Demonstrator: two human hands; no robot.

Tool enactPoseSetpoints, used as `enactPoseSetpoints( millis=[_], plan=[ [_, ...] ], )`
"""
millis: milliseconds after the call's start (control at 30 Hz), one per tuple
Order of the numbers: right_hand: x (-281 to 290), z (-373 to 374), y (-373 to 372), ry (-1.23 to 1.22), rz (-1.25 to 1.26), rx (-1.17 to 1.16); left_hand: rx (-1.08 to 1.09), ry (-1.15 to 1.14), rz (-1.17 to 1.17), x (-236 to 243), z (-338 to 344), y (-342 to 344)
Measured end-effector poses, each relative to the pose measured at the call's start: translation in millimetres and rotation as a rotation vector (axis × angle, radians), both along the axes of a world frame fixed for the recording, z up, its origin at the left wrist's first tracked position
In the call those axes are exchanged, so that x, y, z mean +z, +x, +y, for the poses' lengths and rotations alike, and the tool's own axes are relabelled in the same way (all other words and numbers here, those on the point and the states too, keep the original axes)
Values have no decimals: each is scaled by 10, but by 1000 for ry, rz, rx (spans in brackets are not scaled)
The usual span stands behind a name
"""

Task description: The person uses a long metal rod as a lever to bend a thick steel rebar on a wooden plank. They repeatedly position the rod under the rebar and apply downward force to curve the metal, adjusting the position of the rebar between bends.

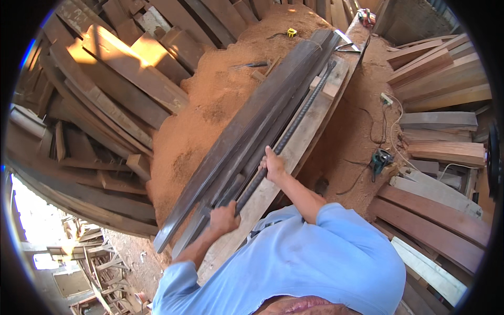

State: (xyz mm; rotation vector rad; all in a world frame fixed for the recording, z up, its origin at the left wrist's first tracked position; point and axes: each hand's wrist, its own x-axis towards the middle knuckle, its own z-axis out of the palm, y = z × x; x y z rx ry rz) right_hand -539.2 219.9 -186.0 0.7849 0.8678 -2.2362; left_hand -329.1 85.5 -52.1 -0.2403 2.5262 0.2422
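A long dark ribbed steel bar [302, 114] slants across a pale wooden bench. My right hand [273, 165] is closed around its middle, thumb pointing along it. By the bar's lower end, my left hand [224, 218] is closed; motion blur and its own fingers hide what it grips. A blurred dark block-like part [233, 186] shows just beyond that hand, its kind unclear. Left of the bar lie long dark wooden boards [247, 118], side by side and parallel to it. A small light wood block [326, 88] sits by the bar's far end.
The bench [310, 142] has sawdust [210, 100] heaped along it. A yellow tape measure [291, 32] rests on the far sawdust. On the right are a green power tool [380, 159] and a white cord [401, 113]. Stacked planks [441, 126] stand on both sides.
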Motion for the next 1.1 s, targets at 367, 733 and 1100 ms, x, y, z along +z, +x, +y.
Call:
enactPoseSetpoints(
  millis=[367, 733, 1100],
  plan=[
    [775, 211, -268, -141, -69, 22, -26, 178, -53, 1119, 179, -353],
    [-582, 52, 278, 295, 19, 36, 60, 54, -4, -911, 164, 352],
    [-999, 422, 90, 190, -7, 62, 126, 205, -97, -1748, 266, 494]
  ],
)
